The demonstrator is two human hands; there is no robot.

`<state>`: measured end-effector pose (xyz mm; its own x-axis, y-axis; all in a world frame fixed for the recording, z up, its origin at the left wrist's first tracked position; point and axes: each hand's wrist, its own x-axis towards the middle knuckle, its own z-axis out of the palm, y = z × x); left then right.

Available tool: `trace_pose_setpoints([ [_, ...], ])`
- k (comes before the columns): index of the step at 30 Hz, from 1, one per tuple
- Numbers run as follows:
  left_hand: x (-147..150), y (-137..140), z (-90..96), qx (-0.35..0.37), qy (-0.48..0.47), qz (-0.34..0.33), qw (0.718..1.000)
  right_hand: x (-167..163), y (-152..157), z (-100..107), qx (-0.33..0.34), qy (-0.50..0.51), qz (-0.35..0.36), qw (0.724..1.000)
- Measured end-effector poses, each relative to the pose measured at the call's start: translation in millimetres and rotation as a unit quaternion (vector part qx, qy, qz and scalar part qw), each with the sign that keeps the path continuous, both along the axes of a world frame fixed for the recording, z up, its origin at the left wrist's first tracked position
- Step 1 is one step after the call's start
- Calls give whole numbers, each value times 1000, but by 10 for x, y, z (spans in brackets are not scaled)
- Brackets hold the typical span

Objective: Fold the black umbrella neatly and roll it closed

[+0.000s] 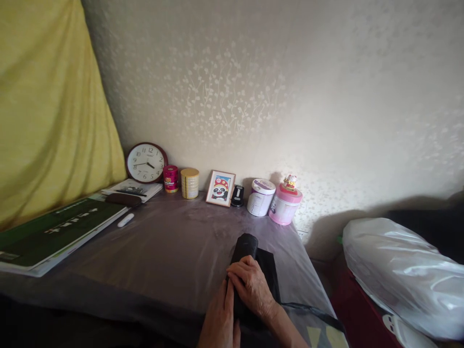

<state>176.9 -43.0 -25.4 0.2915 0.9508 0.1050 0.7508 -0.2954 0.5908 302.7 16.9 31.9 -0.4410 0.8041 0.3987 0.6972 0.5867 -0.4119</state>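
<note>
A rolled-up black cloth (245,244) lies near the front right of the table, its far end pointing toward the wall. My right hand (253,286) is closed over the top of the roll, fingers curled across it. Against the roll's left side presses my left hand (222,314), its fingertips meeting those of the right. A flat black flap (270,270) spreads out from under the roll on the right. From there a dark strap (311,311) trails to the table's right edge. My hands cover much of the roll's middle.
Along the wall stand a clock (147,163), a pink tin (170,179), a yellow tin (190,183), a panda picture frame (220,188) and two tubs (261,198). Green books (61,232) lie left on the grey-covered table (174,256). A white plastic bag (402,275) bulges at right.
</note>
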Motion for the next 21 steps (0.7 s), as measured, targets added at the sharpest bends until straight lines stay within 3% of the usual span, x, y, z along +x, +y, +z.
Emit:
trace_pose_setpoints([
  [3, 24, 5, -13, -6, -13, 3, 1000, 69, 121, -44, 5, -1, 17, 1000],
  [13, -10, 2, 68, -60, -51, 2, 997, 221, 818, -199, -9, -3, -29, 1000],
  [17, -25, -16, 125, -63, -59, -5, 996, 266, 991, -200, -36, 48, -93, 994],
  [21, -18, -36, 212, -78, -58, -11, 995, 494, 950, -181, -47, 91, -200, 975],
])
